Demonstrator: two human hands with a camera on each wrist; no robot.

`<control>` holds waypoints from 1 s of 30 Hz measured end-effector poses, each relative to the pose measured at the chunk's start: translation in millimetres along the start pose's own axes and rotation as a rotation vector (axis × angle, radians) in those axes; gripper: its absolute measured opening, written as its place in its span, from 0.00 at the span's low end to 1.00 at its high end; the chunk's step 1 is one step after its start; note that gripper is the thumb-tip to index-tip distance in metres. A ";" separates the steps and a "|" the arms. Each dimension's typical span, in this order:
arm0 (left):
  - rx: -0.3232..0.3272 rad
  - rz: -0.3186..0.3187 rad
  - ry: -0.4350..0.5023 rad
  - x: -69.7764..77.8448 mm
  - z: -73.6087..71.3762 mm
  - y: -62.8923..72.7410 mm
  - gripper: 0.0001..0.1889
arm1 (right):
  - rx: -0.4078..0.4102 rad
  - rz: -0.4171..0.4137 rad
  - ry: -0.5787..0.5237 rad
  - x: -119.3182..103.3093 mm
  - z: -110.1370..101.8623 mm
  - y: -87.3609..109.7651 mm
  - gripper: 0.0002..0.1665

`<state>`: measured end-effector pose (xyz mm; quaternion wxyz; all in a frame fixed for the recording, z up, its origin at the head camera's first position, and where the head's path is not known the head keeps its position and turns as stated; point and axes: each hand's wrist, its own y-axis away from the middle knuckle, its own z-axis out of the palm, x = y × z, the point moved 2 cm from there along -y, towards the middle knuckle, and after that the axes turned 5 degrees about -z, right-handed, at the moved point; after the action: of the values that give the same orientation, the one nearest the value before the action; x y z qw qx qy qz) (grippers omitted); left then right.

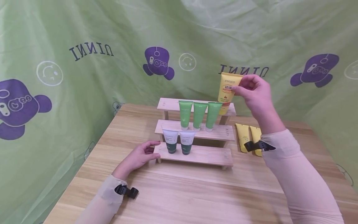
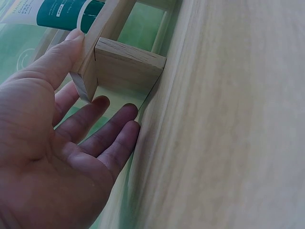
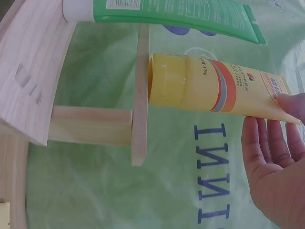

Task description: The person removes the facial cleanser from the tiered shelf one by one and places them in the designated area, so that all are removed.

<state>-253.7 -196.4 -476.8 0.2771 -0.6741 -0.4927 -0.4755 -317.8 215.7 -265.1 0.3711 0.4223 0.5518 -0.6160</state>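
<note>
A three-step wooden display stand (image 1: 208, 155) is at the middle of the table. At its left end my left hand (image 1: 139, 155) holds the lowest step, the thumb (image 2: 62, 57) on the board and the other fingers loosely bent by its end. High on the right, my right hand (image 1: 258, 95) pinches a yellow squeeze tube (image 1: 227, 88) near its flat top end. The tube is upright, cap down; in the right wrist view its yellow cap (image 3: 167, 78) is at the top board (image 3: 139, 95). Green tubes (image 1: 199, 114) stand on the middle step, two white-and-green tubes (image 1: 171, 141) on the lowest.
Two more yellow tubes (image 1: 242, 137) lie flat on the wooden table (image 1: 179, 193), right of the stand, partly behind my right forearm. A green printed curtain (image 1: 123, 77) hangs behind and beside the table.
</note>
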 end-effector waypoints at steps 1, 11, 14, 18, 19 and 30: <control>-0.001 0.001 -0.002 0.2 0.1 -0.1 0.31 | 0.000 -0.002 -0.003 -0.7 -2.0 1.1 0.22; 0.001 -0.009 -0.011 1.1 0.0 -2.4 0.31 | 0.016 -0.032 -0.037 -5.1 -23.0 11.9 0.27; 0.007 -0.005 -0.019 -0.3 -1.1 -1.8 0.32 | 0.029 -0.044 -0.049 -7.6 -28.5 15.3 0.27; 0.017 -0.005 -0.022 0.2 -2.3 -0.4 0.33 | 0.054 -0.069 -0.046 -11.0 -36.5 21.4 0.26; 0.019 -0.004 -0.022 0.1 -2.5 -0.3 0.33 | 0.060 -0.073 -0.048 -11.2 -39.1 23.2 0.25; 0.015 0.010 -0.010 -1.6 -0.9 -2.3 0.31 | 0.155 -0.035 0.033 10.4 -87.5 52.0 0.23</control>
<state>-256.3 -196.9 -478.1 0.2820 -0.6768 -0.4944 -0.4669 -263.9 296.7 -296.8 0.3172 0.4503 0.5160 -0.6561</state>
